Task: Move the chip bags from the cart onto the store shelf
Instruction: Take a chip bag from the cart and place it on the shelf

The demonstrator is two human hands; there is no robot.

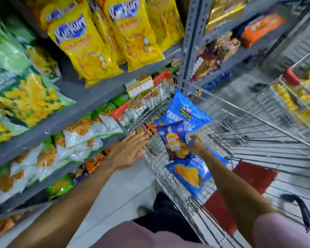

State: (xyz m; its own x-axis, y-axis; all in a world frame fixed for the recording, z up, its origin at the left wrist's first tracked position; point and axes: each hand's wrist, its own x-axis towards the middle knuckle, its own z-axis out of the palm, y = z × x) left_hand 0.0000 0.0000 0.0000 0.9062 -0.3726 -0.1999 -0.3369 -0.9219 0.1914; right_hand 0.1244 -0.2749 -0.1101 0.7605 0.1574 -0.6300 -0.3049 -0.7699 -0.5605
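Observation:
A wire shopping cart (243,122) stands right of the grey store shelf (89,102). Blue chip bags lie against its left wall: a light blue bag (184,108) at the far end, a dark blue Lay's bag (174,138) in the middle and another light blue bag (190,174) nearest me. My right hand (194,144) is inside the cart, fingers closed on the right edge of the Lay's bag. My left hand (128,153) hovers open at the cart's left rim, fingers spread, holding nothing.
The shelf on the left holds yellow Kurkure bags (89,45) on top, green bags (25,97) and white snack packs (75,142) below. A second shelf unit (222,51) stands behind the cart. Another loaded cart (299,97) is at the right. My dark trouser leg (161,204) is beside the cart.

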